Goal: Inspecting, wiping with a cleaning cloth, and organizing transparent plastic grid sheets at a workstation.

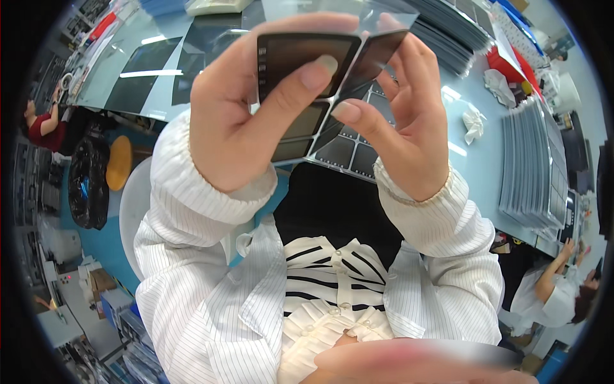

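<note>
So both hands are up close at about 12 o'clock in the view. The left hand (240, 118) is pinching a dark rectangular panel (300, 61) with rounded corners, thumb across its front, fingers curled behind. Its long axis runs roughly 9 to 3 o'clock, face turned toward the camera. The right hand (406, 121) is half open, thumb and fingertips gripping the edge of a clear film (377, 51) that angles off the panel's right end toward 1 o'clock. Just behind the hands sits a sheet of dark panels (348, 150) on the light blue table (476, 173). Stacked grey trays (531, 166) are at 3 o'clock.
</note>
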Demonstrator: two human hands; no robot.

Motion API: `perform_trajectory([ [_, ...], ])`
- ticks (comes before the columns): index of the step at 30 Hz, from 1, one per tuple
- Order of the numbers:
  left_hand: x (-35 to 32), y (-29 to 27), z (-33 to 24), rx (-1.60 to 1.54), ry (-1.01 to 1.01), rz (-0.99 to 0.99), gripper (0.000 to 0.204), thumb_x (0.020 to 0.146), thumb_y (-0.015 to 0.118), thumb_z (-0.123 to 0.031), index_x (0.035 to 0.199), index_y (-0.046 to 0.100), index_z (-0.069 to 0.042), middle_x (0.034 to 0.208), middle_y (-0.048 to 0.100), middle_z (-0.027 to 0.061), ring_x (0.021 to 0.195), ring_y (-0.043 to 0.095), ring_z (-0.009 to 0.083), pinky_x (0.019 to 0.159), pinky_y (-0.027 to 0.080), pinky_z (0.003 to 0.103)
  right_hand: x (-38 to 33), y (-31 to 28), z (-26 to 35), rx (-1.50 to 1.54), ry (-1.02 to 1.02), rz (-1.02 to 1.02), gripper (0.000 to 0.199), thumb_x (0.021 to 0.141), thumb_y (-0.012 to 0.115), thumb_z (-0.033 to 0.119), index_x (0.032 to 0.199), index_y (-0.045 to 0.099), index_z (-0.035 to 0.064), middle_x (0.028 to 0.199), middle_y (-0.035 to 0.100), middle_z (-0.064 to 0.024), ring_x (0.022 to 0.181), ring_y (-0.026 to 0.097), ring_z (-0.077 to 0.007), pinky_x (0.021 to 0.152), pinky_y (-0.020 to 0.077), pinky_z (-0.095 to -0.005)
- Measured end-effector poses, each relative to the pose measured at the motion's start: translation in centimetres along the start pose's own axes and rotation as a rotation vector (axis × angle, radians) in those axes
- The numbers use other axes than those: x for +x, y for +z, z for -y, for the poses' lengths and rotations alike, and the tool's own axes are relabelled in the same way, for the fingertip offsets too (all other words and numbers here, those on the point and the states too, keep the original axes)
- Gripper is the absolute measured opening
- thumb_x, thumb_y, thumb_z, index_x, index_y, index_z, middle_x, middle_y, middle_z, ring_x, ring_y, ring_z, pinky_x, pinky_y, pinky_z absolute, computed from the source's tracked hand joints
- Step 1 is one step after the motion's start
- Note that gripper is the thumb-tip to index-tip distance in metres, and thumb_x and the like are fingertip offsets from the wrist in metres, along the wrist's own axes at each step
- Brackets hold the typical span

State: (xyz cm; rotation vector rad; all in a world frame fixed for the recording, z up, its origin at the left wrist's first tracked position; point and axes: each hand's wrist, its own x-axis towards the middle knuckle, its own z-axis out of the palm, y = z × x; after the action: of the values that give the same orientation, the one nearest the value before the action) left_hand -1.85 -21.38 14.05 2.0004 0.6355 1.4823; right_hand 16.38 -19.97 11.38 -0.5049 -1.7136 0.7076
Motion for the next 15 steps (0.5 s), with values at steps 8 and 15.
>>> perform_trajectory([
  [8, 0.8, 0.3, -2.4, 0.203, -0.015, 0.228, 0.020, 0.085, 0.059, -0.001, 0.103, 0.064, 0.006, 0.095, 0.068, 0.0176, 0.084, 0.067, 0.0212, 0.076, 0.051, 0.027, -0.5, -2.3, 1.3, 0.030, 0.119, 0.014, 0.070, 0.073, 0.074, -0.002, 0.134, 0.040, -0.0068, 0.116, 0.058, -0.0156, 0.106, 0.058, -0.0200, 0.094, 0.0441, -0.0301],
  [15, 0.8, 0.7, -2.4, 0.235, -0.024, 0.350, 0.016, 0.082, 0.061, 0.003, 0.097, 0.065, 0.006, 0.092, 0.068, 0.0172, 0.083, 0.068, 0.0245, 0.075, 0.053, 0.029, -1.6, -2.6, 0.6, 0.124, 0.095, 0.041, 0.073, 0.065, 0.079, 0.001, 0.131, 0.046, -0.0029, 0.112, 0.063, -0.0166, 0.102, 0.064, -0.0234, 0.089, 0.0512, -0.0320],
])
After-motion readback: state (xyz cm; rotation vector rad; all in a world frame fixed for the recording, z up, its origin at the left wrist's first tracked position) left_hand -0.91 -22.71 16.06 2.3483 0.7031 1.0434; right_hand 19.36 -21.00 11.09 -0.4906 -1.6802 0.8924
